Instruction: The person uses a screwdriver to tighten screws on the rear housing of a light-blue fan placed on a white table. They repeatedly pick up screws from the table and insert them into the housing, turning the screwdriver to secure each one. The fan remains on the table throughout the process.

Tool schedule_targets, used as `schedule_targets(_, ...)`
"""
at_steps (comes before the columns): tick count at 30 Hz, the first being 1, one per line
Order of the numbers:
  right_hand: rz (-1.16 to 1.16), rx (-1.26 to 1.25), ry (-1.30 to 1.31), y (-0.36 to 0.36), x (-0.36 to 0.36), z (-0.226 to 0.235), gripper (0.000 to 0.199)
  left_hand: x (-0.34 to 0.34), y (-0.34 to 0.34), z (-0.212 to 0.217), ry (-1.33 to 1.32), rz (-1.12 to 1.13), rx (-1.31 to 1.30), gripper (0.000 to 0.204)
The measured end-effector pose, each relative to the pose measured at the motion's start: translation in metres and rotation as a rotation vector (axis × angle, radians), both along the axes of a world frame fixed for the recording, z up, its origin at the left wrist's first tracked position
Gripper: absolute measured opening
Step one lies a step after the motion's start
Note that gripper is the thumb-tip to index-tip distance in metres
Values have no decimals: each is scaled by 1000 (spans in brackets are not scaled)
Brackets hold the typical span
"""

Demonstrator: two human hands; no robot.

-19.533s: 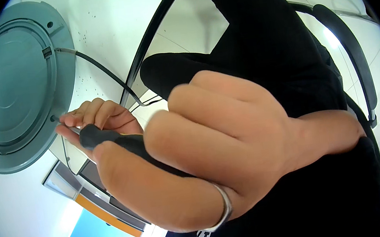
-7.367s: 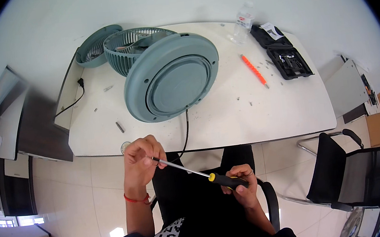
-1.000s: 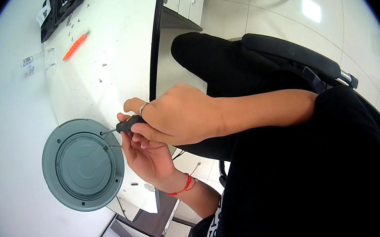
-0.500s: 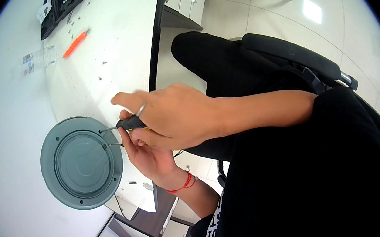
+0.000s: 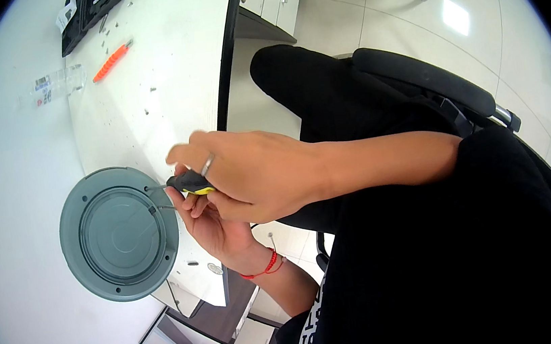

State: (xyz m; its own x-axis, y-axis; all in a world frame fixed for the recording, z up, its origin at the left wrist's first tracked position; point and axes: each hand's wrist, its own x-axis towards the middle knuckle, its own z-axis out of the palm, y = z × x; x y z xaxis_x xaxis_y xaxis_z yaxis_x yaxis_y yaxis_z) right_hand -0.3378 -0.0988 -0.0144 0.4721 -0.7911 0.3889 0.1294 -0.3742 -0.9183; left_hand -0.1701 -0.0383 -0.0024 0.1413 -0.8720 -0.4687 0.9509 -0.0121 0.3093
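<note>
My right hand (image 5: 254,167), with a ring on one finger, is closed round a screwdriver (image 5: 188,182) with a black and yellow handle. Its thin shaft points left to a hole near the rim of a round grey-green base (image 5: 80,262); I cannot tell whether the tip sits in a screw. My left hand (image 5: 220,238), palm up and with a red cord at the wrist, has its fingers bent round the front of the handle. Just below the shaft, a thin dark strand runs from a notch in the base to the left fingers. Hands partly hide the handle.
The base stands on a white table (image 5: 167,55) beside a white wall. Along the table lie an orange tool (image 5: 112,62), a clear bottle (image 5: 68,81), a black case (image 5: 88,16) and several small screws. A chair armrest (image 5: 421,77) is at the right.
The screwdriver handle has turned a little and shows more yellow. The right fingers have shifted round it, and the left fingertips have moved slightly left. The base stays almost where it was.
</note>
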Motion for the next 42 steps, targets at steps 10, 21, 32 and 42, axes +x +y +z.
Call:
schedule_targets(10, 33, -15, 222, -6, -11, 12, 25, -8, -4, 9, -26, 29, 81, 30)
schedule_targets(21, 96, 149, 280, -6, -13, 15, 26, -13, -6, 12, 13, 21, 36, 31)
schedule_targets(32, 1, 105, 201, 3, 1, 5, 33, -12, -3, 7, -40, 44, 56, 27)
schedule_targets(42, 142, 252, 149, -7, 3, -4, 40, -5, 0, 0, -157, 9, 55, 26)
